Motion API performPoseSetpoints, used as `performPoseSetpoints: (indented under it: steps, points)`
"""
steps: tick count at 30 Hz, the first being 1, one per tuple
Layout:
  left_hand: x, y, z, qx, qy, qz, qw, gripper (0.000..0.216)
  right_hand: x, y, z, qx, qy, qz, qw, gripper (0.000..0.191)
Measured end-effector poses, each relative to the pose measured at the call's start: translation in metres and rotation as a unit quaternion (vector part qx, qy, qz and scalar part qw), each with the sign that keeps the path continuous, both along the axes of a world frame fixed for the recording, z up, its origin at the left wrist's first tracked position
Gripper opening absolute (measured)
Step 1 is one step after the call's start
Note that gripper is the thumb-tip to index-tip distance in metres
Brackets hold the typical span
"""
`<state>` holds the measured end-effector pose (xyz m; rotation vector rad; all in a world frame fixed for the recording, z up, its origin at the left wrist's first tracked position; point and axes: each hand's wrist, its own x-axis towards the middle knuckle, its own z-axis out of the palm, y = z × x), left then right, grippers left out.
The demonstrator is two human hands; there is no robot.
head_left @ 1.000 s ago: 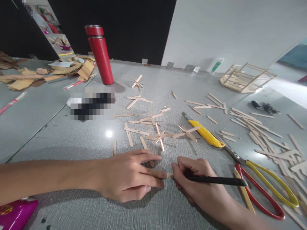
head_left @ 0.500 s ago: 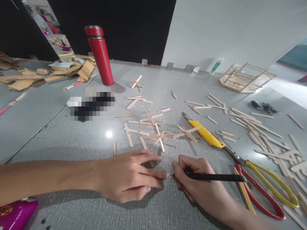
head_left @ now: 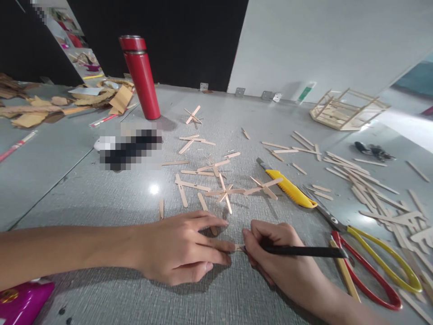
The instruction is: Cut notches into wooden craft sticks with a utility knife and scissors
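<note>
My left hand lies palm down on the grey table, its fingers spread. Its fingertips press on a small wooden craft stick, of which only a short end shows. My right hand grips a slim black pen-shaped tool like a pen, its tip hidden by my fingers at the end of that stick. Just beyond my hands stand star-like pieces of crossed craft sticks, one star nearest and another star to its right. A loose craft stick runs partly under my left hand.
Scissors with red and yellow handles and a yellow utility knife lie right. Beyond them spreads a craft stick pile. A stick frame stands back right, a red flask back left. Cardboard scraps lie far left.
</note>
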<state>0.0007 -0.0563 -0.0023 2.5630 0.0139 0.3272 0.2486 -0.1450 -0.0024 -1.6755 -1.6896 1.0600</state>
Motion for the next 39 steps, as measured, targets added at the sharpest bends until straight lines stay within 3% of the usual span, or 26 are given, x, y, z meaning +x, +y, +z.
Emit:
performPoseSetpoints:
  steps: [8, 27, 39]
  points:
    - [-0.0008, -0.0006, 0.0009, 0.012, 0.015, -0.004, 1.0, 0.04, 0.0, 0.0006, -0.0037, -0.007, 0.049, -0.015, 0.999, 0.043]
    - [-0.0006, -0.0006, -0.002, 0.009, 0.008, -0.003, 1.0, 0.039, -0.0072, 0.0036, 0.0025, -0.015, 0.005, -0.019, 1.0, 0.046]
    - [0.0001, -0.0009, -0.0005, 0.009, 0.007, -0.003, 1.0, 0.039, -0.0053, 0.0069, -0.0008, 0.041, -0.054, 0.003, 0.998, 0.046]
